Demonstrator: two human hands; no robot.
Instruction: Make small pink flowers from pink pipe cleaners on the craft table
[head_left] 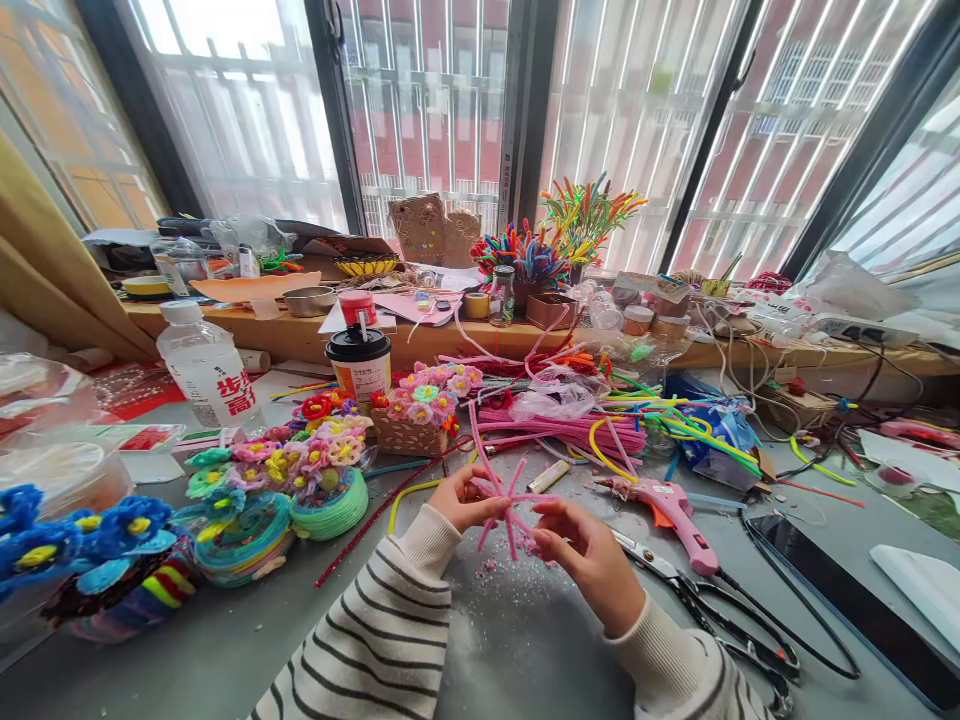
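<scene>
Pink pipe cleaners (513,500), crossed into a star with spread arms, are held up between my two hands over the grey table. My left hand (465,498) pinches the star's left side between thumb and fingers. At its right side, my right hand (589,555) has its fingertips closed on one of the pink arms. Below the star, glitter and pink bits are scattered on the table. Scissors (705,600) lie just right of my right hand, and a pink glue gun (671,510) rests behind them. A bundle of pink pipe cleaners (562,432) lies behind the star.
Pipe-cleaner flower pots (330,502) stand at left, near a water bottle (202,370) and a lidded drink cup (358,362). A black phone (862,600) lies at right, beside the glue gun's cable. Craft supplies crowd the windowsill (435,345).
</scene>
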